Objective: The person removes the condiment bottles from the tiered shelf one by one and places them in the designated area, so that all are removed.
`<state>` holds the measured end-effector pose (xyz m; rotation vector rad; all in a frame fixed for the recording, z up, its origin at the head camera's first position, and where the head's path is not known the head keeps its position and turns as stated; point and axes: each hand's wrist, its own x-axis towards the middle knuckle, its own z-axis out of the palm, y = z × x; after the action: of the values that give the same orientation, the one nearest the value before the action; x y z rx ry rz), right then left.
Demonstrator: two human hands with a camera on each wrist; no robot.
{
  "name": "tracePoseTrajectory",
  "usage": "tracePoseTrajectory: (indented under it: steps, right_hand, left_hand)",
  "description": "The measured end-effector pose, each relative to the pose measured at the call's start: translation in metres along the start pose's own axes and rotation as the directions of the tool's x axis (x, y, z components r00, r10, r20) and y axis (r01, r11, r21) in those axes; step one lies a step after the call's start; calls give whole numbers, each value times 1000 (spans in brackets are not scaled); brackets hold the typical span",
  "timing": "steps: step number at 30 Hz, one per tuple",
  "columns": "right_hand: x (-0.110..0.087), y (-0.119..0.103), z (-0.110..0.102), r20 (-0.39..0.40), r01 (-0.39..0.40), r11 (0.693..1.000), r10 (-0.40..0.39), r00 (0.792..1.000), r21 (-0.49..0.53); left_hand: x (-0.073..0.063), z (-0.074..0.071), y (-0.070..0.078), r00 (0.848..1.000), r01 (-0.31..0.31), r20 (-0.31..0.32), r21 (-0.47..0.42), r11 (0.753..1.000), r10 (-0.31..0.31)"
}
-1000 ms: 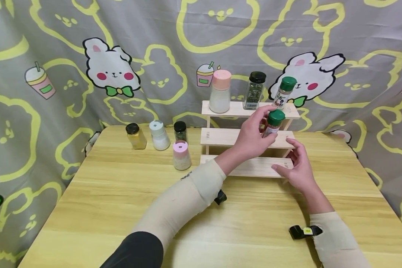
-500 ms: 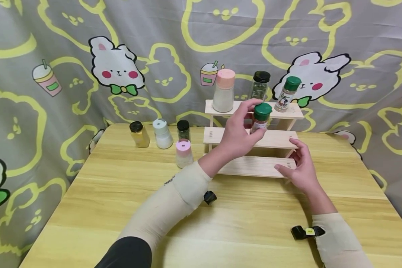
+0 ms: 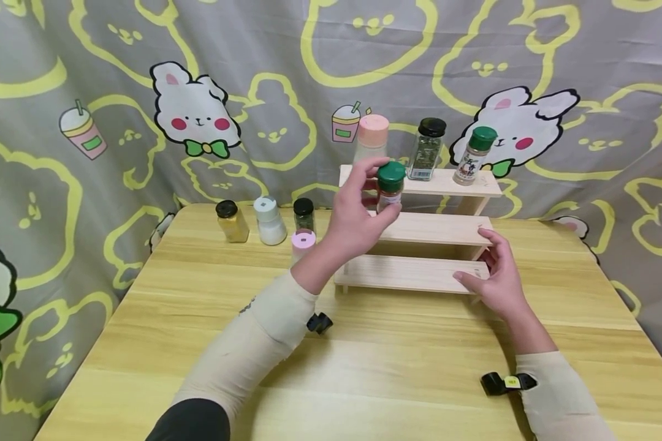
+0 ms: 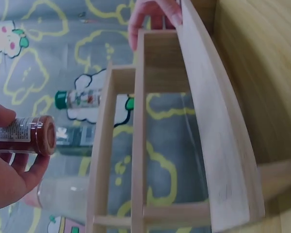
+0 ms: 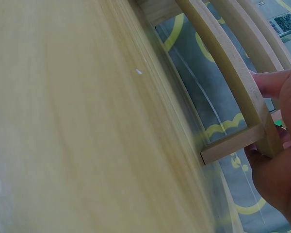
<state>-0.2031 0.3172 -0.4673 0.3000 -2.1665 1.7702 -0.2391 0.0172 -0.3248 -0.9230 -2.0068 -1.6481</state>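
My left hand pinches a green-capped spice jar between thumb and fingers, held upright in front of the left part of the three-tier wooden rack. Reddish-brown contents and a printed label show on the spice jar in the left wrist view. At the rack's right end my right hand holds the side, thumb on the bottom shelf and fingers by the middle one. On the top shelf stand a pink-capped jar, partly hidden by my left hand, a black-capped jar of green herbs and another green-capped jar.
Left of the rack, on the wooden table, stand a yellow spice jar, a jar with a pale lid, a black-capped jar and a pink-lidded jar, partly behind my left forearm. A patterned curtain hangs behind.
My left hand has carried the green-capped spice jar leftward along the rack, from its right part to its left. My right hand has stayed on the rack's right end.
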Motion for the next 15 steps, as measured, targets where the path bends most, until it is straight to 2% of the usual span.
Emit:
tracePoseTrajectory:
  steps: [8, 15]
  right_hand:
    - [1, -6, 2, -3, 3, 1000, -3, 1000, 11]
    - [-1, -6, 3, -2, -4, 1000, 4, 1000, 19]
  left_hand:
    - [-6, -30, -3, 998, 22, -62, 54, 998, -19]
    - [-10, -53, -8, 991, -3, -131, 83, 997, 14]
